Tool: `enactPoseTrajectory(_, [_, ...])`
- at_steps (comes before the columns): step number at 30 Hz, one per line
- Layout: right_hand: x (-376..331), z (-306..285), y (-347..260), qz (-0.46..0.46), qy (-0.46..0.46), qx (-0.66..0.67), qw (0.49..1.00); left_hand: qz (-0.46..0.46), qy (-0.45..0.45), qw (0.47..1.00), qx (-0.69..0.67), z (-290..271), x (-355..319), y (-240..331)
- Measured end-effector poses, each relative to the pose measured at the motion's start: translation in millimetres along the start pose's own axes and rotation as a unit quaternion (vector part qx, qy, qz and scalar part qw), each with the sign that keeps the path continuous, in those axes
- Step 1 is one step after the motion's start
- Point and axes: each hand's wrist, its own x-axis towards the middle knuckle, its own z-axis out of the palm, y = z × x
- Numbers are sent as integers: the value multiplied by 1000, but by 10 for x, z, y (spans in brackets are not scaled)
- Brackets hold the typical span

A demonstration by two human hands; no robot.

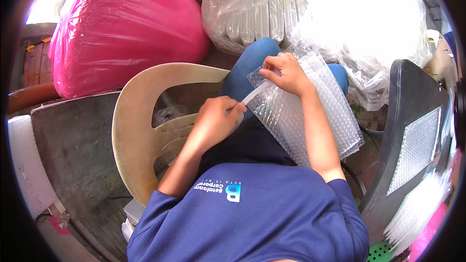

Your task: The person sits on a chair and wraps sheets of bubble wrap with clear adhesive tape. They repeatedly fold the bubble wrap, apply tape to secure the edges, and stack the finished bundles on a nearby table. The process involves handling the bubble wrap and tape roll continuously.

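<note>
A white strip is held by the left hand and right hand across the bubble wrap's left edge.

Gleams glossy and crinkled in thin plastic on the pink bag. Looks clear, shiny and bumpy in the plastic bubble-wrap sheets; smooth along the white strip, plastic or paper unclear. Shows matt plastic on the beige chair back, matt cloth on the blue T-shirt.
</note>
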Motion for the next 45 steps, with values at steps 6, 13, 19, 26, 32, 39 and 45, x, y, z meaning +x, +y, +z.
enactPoseTrajectory(6, [-44,-20,-216,-36,-23,-117,992,-104,-117,983,-97,-270,261,-163])
enactPoseTrajectory(13, [-22,60,-218,-35,-48,-138,989,-43,-132,984,-115,-344,185,15])
enactPoseTrajectory(19, [-44,-23,-386,-104,-47,98,989,106,-56,991,61,-226,145,8])
enactPoseTrajectory(26, [-38,155,-474,-142,-37,111,983,95,26,988,122,-64,110,110])
enactPoseTrajectory(32, [-38,155,-523,-165,37,51,984,64,31,989,126,-79,182,138])
enactPoseTrajectory(39, [-70,60,-570,-205,143,32,968,-42,-39,998,-26,-393,434,-138])
enactPoseTrajectory(45, [-21,-79,-362,-108,151,385,904,81,166,981,52,-540,183,167])
